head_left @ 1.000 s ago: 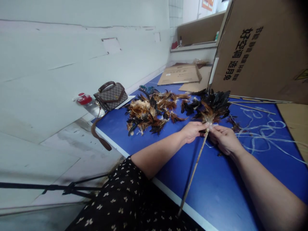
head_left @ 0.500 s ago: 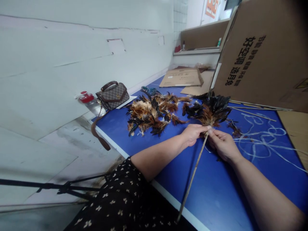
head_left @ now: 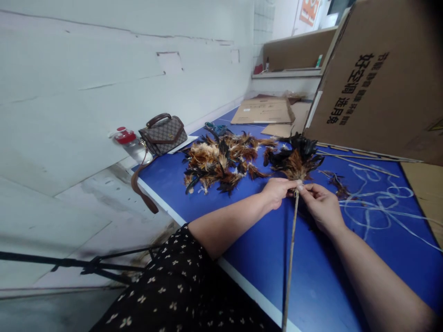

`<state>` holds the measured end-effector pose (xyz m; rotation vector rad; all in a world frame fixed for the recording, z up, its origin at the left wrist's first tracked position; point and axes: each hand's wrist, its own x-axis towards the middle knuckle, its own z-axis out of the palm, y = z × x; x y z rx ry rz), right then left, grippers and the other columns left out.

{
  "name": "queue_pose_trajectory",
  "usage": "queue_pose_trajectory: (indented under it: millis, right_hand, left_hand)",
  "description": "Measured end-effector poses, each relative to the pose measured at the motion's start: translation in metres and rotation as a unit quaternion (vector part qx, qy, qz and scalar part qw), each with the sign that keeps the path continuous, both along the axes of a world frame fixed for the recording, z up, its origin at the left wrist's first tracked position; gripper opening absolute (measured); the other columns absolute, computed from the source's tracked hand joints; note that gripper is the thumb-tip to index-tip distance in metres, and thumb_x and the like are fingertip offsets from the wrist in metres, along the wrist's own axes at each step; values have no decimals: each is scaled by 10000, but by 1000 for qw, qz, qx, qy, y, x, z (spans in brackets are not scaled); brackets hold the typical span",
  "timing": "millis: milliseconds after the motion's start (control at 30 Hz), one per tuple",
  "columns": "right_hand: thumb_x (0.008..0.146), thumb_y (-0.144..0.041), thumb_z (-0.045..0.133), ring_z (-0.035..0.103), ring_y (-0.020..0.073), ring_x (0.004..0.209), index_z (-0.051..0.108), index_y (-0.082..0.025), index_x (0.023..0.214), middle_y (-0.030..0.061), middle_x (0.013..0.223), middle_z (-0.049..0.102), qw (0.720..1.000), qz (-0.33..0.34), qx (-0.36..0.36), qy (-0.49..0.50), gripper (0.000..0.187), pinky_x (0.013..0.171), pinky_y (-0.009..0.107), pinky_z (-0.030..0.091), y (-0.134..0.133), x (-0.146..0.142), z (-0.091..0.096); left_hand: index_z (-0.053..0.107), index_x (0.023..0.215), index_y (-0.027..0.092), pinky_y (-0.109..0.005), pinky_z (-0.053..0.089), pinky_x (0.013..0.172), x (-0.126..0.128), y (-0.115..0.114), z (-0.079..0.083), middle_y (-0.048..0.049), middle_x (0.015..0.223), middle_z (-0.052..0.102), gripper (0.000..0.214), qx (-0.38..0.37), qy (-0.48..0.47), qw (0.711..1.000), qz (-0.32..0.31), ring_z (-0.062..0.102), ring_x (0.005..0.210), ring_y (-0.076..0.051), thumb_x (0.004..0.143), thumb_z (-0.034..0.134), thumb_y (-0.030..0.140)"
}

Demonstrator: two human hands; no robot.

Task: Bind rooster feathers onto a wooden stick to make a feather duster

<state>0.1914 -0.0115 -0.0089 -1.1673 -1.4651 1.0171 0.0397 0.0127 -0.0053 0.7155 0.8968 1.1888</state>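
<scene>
Left grip (head_left: pixel 276 192) and right grip (head_left: pixel 322 207) pinch the feather bundle (head_left: pixel 296 162) at its base, forearms (head_left: pixel 228 223) outstretched.

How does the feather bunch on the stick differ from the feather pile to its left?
The feather bunch is gathered at the stick, held by left hand and right hand; the feather pile lies spread on the table. The feather bunch covers less area than the feather pile. Both mix black and brown feathers.

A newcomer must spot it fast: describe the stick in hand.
On the blue table, find where the left hand and right hand meet. From them a thin stick runs toward the picture's bottom. Unlike the sticks lying by the cardboard, it has brown and black feathers at its far end.
</scene>
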Motion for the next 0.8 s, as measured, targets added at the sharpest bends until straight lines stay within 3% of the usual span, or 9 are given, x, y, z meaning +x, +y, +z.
queue_pose_trajectory:
  millis: [167,300,400,667,800]
  right_hand:
    - [863,-754,795,402,122,574,775,-181,845,28,668,612,998,-24,39,-49,574,500,251,275,-4,1,6]
    - [854,-759,803,383,118,559,770,-181,839,25,655,604,999,-11,42,-25,579,488,252,261,-8,3,11]
    - [818,-769,833,390,114,549,770,-176,847,27,651,608,1000,-12,24,-9,597,480,246,263,-9,3,14]
    - [820,-752,848,359,98,527,775,-167,867,9,624,570,999,-40,17,0,591,462,237,229,-10,-1,11]
    - [839,-757,822,369,99,520,774,-162,860,13,617,576,997,-58,38,-28,597,460,238,246,-11,-2,11]
  left_hand:
    - [671,692,102,-283,244,570,-2,2,-1,-9,681,623,563,20,-11,999,-23,502,621,-70,518,1078,450]
    - [585,645,138,-279,234,556,-4,1,2,15,647,549,578,32,-57,996,-57,466,614,-62,542,1084,411]
    - [609,677,131,-268,269,562,-3,-1,3,13,658,567,561,41,-74,994,-68,477,620,-59,556,1081,407]
    - [579,733,157,-259,394,562,5,-5,5,9,602,629,577,3,-26,999,22,553,530,-83,618,1056,462]
    - [615,716,133,-253,436,552,7,-7,6,-3,592,641,560,0,0,999,32,566,509,-81,641,1040,489]
